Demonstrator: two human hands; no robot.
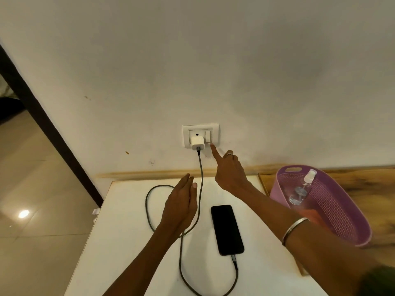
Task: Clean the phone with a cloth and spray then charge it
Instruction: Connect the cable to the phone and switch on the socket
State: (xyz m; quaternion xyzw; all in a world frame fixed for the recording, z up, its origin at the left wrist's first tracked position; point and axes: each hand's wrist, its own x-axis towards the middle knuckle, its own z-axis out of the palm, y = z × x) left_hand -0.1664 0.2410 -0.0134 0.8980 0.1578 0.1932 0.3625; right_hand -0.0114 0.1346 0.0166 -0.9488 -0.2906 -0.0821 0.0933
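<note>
A black phone (227, 229) lies screen up on the white table (128, 242), with a grey cable (181, 263) plugged into its near end. The cable loops over the table and rises to a white charger (197, 143) in the wall socket plate (201, 127). My right hand (229, 171) reaches up to the wall, its straight index fingertip touching the bottom of the switch (208, 136) beside the charger, the other fingers curled. My left hand (181, 201) hovers flat and relaxed over the cable, left of the phone, holding nothing.
A purple perforated basket (342, 210) stands to the right on a wooden surface, with a clear spray bottle (301, 189) leaning inside it. Something orange shows in the basket behind my right forearm. The table's left edge drops to a tiled floor (32, 210).
</note>
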